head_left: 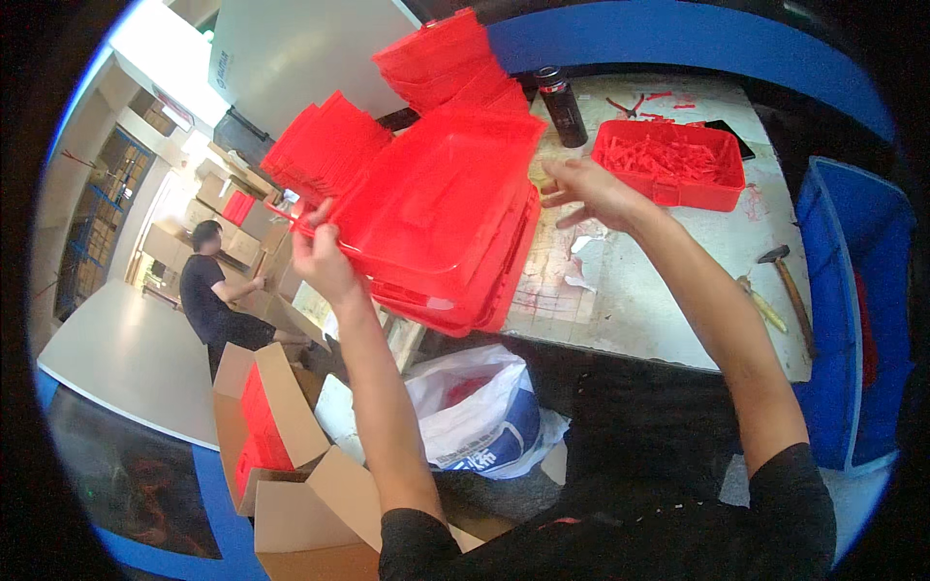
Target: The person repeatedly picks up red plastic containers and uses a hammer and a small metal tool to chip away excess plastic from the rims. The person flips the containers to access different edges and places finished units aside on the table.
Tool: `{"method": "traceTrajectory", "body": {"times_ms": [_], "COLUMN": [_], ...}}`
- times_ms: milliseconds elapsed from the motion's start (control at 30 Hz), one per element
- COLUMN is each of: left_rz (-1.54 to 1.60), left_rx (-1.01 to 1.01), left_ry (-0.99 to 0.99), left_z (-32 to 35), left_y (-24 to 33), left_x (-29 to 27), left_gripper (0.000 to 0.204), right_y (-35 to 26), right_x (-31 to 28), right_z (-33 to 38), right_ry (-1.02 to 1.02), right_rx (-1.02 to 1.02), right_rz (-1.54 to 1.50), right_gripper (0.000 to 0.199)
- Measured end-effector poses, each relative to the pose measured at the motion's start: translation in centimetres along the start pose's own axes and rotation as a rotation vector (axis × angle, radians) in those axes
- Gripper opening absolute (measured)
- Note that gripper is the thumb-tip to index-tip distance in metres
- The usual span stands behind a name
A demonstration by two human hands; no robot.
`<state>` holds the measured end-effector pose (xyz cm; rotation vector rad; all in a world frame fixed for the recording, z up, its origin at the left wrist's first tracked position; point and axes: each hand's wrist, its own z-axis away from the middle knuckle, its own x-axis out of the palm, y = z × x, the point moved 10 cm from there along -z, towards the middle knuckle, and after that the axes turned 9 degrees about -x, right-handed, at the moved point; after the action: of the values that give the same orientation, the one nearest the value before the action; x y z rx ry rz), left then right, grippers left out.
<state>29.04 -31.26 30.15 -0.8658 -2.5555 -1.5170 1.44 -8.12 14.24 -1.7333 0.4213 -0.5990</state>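
Note:
A large red plastic tray (431, 198) lies tilted on top of a stack of similar red trays (450, 310) at the table's near left corner. My left hand (327, 259) is at the top tray's left corner, fingers closed. A slim red-and-pale piece (287, 213) pokes out beyond these fingers; I cannot tell what it is. Past the tray's right rim, my right hand (593, 194) hangs with its fingers apart and nothing in them. Two more stacks of red plastic parts, one on the left (325, 145) and a taller one (446, 63), rise behind the tray.
On the table (668, 281) are a red bin of red scraps (668, 184), a dark bottle (562, 108), red-handled pliers (626, 107) and a hammer (792, 290). A blue crate (833, 320) stands right. Below are a white-blue bag (484, 416) and open cartons (300, 416). A person (218, 290) works far left.

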Motion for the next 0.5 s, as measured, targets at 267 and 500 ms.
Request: {"method": "traceTrajectory", "body": {"times_ms": [267, 500], "left_rz": [-0.497, -1.239], "left_rx": [-0.007, 0.008], "left_ry": [-0.337, -0.822], "left_z": [-0.9, -1.0], "left_y": [-7.9, -4.8], "left_x": [-3.8, 0.3], "left_gripper": [0.037, 0.072], "right_y": [0.6, -3.6], "right_x": [-7.4, -24.7], "right_z": [10.5, 21.6], "right_ry": [-0.171, -0.064], "right_rx": [0.14, 0.272], "right_rz": [0.653, 1.036], "right_gripper": [0.046, 0.034]}}
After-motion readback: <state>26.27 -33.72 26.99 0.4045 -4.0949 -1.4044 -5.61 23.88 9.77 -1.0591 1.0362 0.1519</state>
